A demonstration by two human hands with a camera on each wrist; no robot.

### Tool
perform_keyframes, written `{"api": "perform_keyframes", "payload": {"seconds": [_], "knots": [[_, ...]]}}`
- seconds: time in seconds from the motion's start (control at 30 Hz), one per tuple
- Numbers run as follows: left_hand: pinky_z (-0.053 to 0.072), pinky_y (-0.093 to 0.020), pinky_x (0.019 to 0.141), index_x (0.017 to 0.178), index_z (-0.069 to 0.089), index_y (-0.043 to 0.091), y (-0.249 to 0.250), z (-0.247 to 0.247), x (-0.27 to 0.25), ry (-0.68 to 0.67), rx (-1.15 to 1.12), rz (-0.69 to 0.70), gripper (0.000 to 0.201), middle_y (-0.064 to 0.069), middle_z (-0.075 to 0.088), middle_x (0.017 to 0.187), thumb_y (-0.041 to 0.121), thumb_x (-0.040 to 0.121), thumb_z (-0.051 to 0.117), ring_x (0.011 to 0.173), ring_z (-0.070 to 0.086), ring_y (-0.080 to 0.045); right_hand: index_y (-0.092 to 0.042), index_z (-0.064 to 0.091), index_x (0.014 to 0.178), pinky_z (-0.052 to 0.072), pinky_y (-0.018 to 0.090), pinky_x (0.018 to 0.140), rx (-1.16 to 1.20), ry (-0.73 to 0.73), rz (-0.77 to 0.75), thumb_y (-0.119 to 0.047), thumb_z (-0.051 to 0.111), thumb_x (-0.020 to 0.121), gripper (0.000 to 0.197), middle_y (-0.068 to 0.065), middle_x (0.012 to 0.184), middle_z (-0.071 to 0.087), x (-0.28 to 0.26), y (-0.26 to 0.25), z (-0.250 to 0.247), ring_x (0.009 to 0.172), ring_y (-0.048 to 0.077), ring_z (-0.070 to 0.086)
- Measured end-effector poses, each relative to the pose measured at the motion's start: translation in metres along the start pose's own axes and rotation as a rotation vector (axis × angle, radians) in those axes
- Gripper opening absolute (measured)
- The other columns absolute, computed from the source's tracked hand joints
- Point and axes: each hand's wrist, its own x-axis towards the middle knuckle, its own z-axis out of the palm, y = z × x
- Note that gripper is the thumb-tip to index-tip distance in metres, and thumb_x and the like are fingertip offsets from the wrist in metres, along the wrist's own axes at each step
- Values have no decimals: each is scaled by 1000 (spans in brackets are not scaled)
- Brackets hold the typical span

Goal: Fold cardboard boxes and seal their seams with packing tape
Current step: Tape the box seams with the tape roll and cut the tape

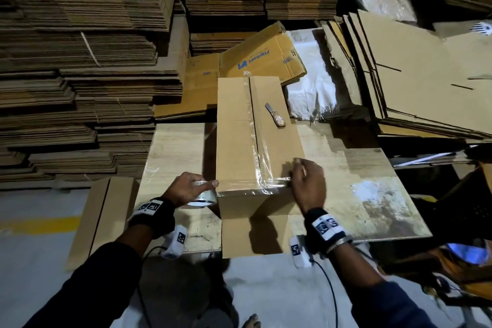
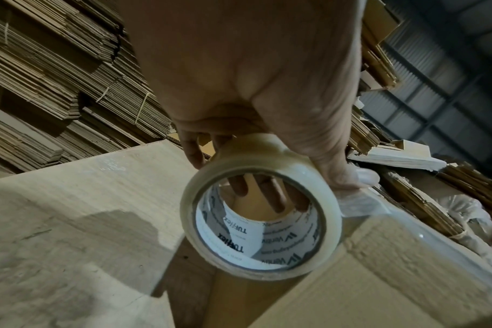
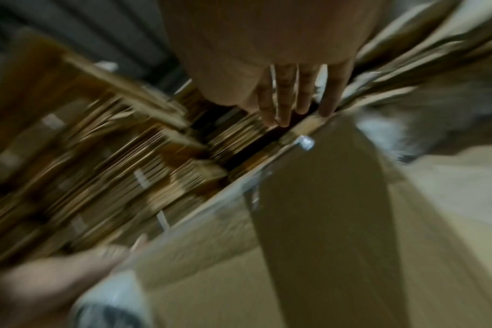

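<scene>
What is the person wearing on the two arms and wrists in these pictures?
Both arms wear dark long sleeves. The left wrist and right wrist each carry a black band with white square-patterned marker tags, a white tagged block hanging below, and a thin black cable. A metal bangle sits behind the right band.

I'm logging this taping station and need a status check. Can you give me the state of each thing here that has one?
Box: folded shut, upright on the table, centre seam taped.
Near edge tape strip: stretched across, uncut from the roll.
Tape roll: gripped by the left hand at the box's left corner.
Right hand: flat, pressing the tape at the right corner.
Knife: lying idle on the box top.
</scene>
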Motion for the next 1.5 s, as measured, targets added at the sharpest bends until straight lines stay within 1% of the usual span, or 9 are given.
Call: {"api": "perform_keyframes", "payload": {"seconds": [0.1, 0.2, 0.33, 0.43, 0.53, 0.73, 1.13, 1.33, 1.5], "knots": [[33, -32, 59, 57, 54, 14, -3, -1, 1, 13, 19, -25, 69, 5, 47, 53, 77, 77, 74, 49, 47, -11, -15, 61, 138, 31, 37, 117, -82, -280, -357, -34, 45, 110, 38, 5, 149, 56, -20, -42, 42, 147, 24, 40], [36, -32, 58, 58, 54, 18, -6, -3, 2, 18, 78, -1, 77, 5, 52, 55, 93, 68, 63, 55, 50, -10, -17, 34, 159, 7, 41, 128, -289, -618, -705, -49, 22, 112, 58, 4, 169, 22, -29, -64, 86, 159, 18, 8], [42, -32, 65, 67, 65, 13, -8, -4, 4, 33, 188, 14, 53, -8, 68, 70, 60, 92, 69, 70, 60, -14, -9, 11, 165, 13, 49, 129, -539, -726, -974, -54, 12, 111, 70, 9, 172, 10, -26, -61, 121, 160, 20, 2], [35, -33, 58, 57, 53, 15, -8, -3, 8, 11, 135, 18, 64, 5, 47, 50, 71, 83, 70, 52, 44, -7, -8, 5, 165, 15, 49, 128, -629, -690, -996, -52, 15, 112, 70, 9, 172, 12, -21, -50, 121, 160, 22, 3], [34, -32, 58, 56, 49, 17, -8, -2, 11, -4, 110, 24, 74, 8, 42, 52, 88, 70, 66, 52, 41, -6, -9, 6, 165, 15, 51, 128, -688, -674, -1002, -54, 14, 111, 71, 10, 173, 10, -19, -43, 116, 160, 24, 3], [30, -30, 56, 51, 45, 20, -3, -3, 9, -34, 54, -18, 64, 8, 39, 51, 66, 81, 78, 49, 40, -7, -19, 6, 167, 10, 55, 127, -723, -630, -1026, -54, 17, 112, 66, 10, 174, 5, -10, -23, 94, 160, 27, 2], [28, -32, 57, 55, 40, 21, -4, -4, 9, -39, 45, -17, 66, 2, 33, 55, 68, 80, 78, 49, 35, -10, -34, -2, 166, 16, 50, 126, -781, -601, -978, -51, 11, 112, 58, 9, 173, 10, 26, 46, 17, 160, 28, 7], [27, -32, 56, 56, 40, 19, -5, -1, 10, -40, 21, 5, 66, 2, 31, 55, 67, 81, 77, 50, 34, -10, -31, -3, 166, 22, 47, 127, -694, -656, -830, -50, 23, 111, 63, 5, 174, -4, 42, 77, -13, 161, 20, -2], [28, -35, 63, 58, 40, 21, -5, 18, 7, -63, -29, 72, 62, 5, 33, 59, 67, 87, 71, 55, 35, -10, -29, -8, 165, 27, 50, 126, -221, -668, -508, -52, 42, 108, 79, -1, 173, -15, 34, 86, -19, 161, 20, 3]]}}
